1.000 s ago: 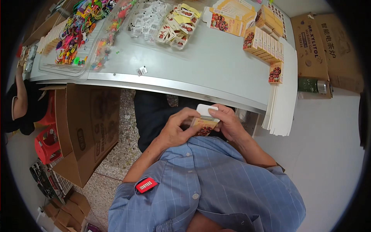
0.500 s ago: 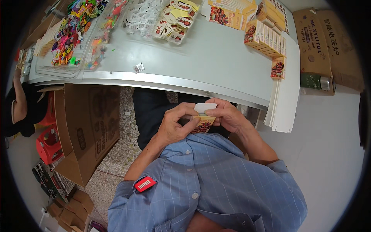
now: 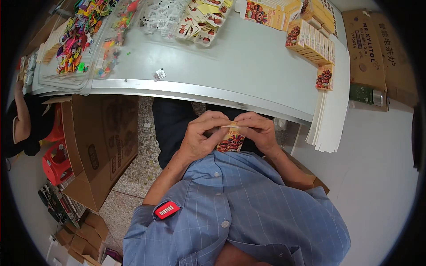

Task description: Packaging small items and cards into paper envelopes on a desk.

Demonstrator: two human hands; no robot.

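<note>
A small yellow cardboard box [image 3: 230, 143] with printed cartoon figures is held upright in front of my shirt, just below the table's edge. My left hand [image 3: 200, 136] grips its left side, thumb and fingertips closed at the top. From the other side my right hand [image 3: 258, 133] pinches the upper edge, its thumb across the top flap. Both sets of fingertips meet at the box's top and partly cover it. The inside of the box is hidden.
On the table [image 3: 199, 66] stand a row of similar boxes [image 3: 310, 42], a strip of white card [image 3: 328, 111], a tray of cards [image 3: 204, 20], clear packets [image 3: 162, 17] and colourful trinkets [image 3: 80, 40]. A large carton [image 3: 104, 146] is at left. Another person's arm [image 3: 22, 113] shows far left.
The white top flap, raised before, is now folded down under my fingers. My right hand has shifted over the box top, and the box's printed front shows more.
</note>
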